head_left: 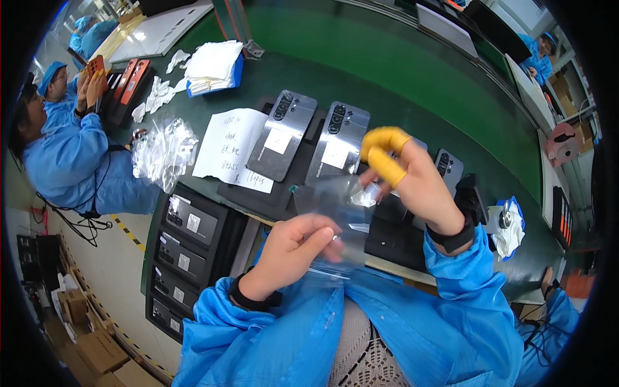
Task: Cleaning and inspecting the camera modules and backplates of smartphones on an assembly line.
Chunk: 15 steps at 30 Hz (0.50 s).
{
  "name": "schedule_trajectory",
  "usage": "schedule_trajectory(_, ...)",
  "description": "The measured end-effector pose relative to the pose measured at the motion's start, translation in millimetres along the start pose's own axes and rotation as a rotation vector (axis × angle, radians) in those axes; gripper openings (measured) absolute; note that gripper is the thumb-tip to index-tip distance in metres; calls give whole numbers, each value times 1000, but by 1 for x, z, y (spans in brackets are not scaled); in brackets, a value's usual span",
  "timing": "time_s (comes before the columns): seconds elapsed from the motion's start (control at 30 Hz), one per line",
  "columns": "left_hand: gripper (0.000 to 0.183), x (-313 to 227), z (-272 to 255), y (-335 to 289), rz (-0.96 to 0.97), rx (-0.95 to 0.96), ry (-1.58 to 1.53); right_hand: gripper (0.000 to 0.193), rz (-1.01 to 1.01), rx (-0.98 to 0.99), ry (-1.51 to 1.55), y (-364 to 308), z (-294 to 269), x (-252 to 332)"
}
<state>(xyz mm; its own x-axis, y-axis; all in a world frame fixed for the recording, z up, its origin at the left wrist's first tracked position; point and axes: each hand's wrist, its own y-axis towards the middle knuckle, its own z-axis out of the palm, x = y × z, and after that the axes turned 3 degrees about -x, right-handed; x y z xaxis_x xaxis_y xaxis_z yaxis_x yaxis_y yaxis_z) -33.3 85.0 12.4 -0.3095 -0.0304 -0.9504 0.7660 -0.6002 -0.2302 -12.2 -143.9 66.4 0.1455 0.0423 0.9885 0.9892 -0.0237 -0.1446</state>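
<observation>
A clear plastic bag (351, 242) stretches between my hands above the near edge of the bench. My left hand (293, 255) pinches its left side between thumb and fingers. Yellow finger cots cover the thumb and forefinger of my right hand (412, 177), which are bent and apart from the bag. Lower fingers of that hand close on a crumpled part of the film at its upper right. Behind the bag, a grey smartphone (342, 138) lies back up on a black tray, and another grey smartphone (284, 132) lies left of it. A further smartphone (449, 164) is partly hidden right of my right hand.
A handwritten sheet (229, 145) and a heap of clear bags (164, 151) lie left. Below them stands a black tray (222, 222) of several phones. White cloths (216, 64) fill a blue box. A tape dispenser (506, 219) is at right. Co-workers sit at left.
</observation>
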Motion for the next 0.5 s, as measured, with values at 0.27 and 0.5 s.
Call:
schedule_trajectory(0.27,16,4,-17,-11,296,238,552,19,-537,74,-846,36,49,-79)
schedule_trajectory(0.5,13,17,-21,-7,267,239,554,12,-554,140,-1060,43,71,-89)
